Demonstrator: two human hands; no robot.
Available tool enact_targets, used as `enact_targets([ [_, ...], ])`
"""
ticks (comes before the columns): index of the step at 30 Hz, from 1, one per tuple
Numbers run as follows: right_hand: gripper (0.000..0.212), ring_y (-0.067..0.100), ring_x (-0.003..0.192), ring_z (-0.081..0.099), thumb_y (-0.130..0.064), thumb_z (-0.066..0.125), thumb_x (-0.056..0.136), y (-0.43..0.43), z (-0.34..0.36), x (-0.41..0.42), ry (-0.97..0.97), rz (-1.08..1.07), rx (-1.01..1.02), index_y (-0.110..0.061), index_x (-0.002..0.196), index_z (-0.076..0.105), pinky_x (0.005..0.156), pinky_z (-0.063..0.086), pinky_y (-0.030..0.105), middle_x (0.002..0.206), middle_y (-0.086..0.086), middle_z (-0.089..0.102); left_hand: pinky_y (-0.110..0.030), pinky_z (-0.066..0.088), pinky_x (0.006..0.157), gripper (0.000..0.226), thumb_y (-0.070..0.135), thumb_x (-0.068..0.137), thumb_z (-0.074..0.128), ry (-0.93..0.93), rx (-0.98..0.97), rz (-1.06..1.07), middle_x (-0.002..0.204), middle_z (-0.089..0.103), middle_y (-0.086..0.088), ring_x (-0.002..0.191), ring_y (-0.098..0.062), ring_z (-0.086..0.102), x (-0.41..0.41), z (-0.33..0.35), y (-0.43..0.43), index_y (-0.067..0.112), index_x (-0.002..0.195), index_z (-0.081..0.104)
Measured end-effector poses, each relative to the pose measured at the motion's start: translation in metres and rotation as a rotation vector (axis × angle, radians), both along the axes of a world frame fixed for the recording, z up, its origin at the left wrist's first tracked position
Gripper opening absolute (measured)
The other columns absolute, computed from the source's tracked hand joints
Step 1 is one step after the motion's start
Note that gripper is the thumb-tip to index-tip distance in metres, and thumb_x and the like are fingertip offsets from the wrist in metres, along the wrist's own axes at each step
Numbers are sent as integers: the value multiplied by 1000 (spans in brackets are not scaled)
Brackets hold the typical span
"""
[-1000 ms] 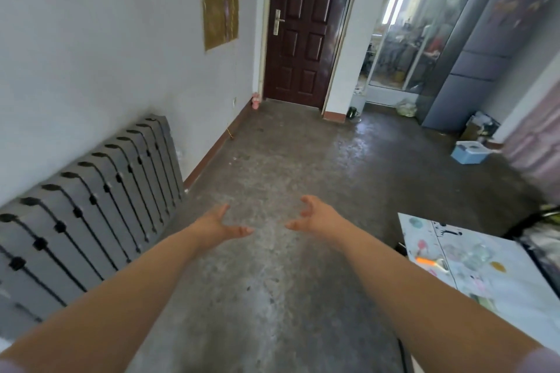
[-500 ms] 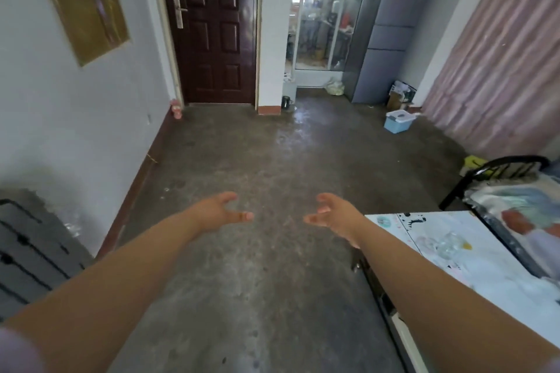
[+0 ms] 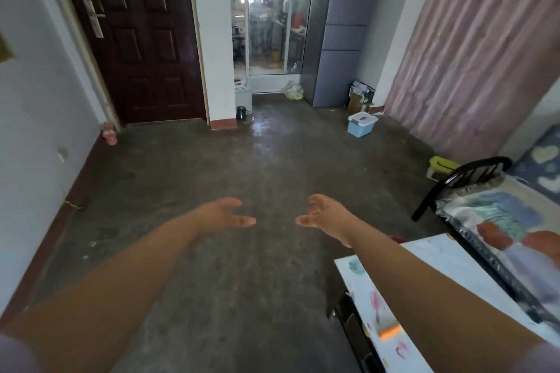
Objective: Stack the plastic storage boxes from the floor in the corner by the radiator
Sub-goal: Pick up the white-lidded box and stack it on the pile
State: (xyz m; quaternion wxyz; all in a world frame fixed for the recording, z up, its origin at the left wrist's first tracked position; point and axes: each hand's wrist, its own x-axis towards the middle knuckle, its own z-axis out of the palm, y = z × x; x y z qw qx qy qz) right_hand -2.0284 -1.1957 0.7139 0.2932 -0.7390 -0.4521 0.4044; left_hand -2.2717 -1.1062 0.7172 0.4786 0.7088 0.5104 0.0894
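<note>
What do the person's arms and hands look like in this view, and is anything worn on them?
Both forearms are bare from the wrist nearly to the frame's bottom edge. The left hand and right hand show no gloves, rings, watch or bracelets. A blurred pale lilac edge, probably a short sleeve, shows at the lower left corner, with a similar hint at the lower right. No markings are visible.

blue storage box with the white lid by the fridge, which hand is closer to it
Right. The right hand is stretched over the bare floor below the blue storage box, slightly to its left, well short of it. The left hand is level with it, farther left. Both are empty.
</note>
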Motion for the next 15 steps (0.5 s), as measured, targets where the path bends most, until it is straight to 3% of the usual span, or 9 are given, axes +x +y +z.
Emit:
enact_targets([
  [4,82,27,124,53,-26,80,78,76,7,52,-11,-9,23,-7,145,37,102,42,33,140,14,51,-23,32,103,75,38,76,75,-25,10,10,147,42,1,133,-15,41,54,7,68,20,141,42],
  [10,83,25,124,52,-30,79,78,188,-10,108,1,-6,-21,-11,146,36,94,41,29,141,12,50,-31,29,113,78,42,76,74,27,-13,-22,149,41,-1,134,-17,40,116,-9,184,19,143,40],
  [15,84,26,122,53,-31,80,77,296,-16,166,7,-127,-38,-13,146,35,97,42,32,140,13,50,-29,32,103,87,50,71,75,30,-59,-107,151,38,0,135,-19,40,173,-20,323,24,144,36],
])
